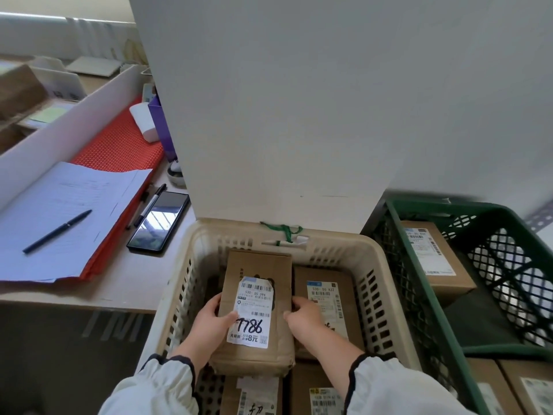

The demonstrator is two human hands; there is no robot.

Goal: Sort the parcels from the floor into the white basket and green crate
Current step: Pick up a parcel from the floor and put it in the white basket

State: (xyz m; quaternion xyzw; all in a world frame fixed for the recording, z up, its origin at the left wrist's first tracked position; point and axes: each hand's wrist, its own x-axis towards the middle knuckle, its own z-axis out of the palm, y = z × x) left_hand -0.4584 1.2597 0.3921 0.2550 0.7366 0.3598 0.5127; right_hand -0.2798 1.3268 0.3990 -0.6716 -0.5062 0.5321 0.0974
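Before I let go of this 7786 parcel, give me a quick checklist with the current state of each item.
1. Both hands on the 7786 parcel: ok; the left hand grips its left edge, the right hand its right edge.
2. Parcel inside the white basket: ok, within its walls.
3. Label facing up: ok, 7786 reads clearly.
4. Support underneath: cannot tell; the underside is hidden.
5. Exit room for the right hand: cannot tell; its fingers sit where the parcel meets the A37 parcel.
6. Green crate clear of the drop: ok, it stands to the basket's right.
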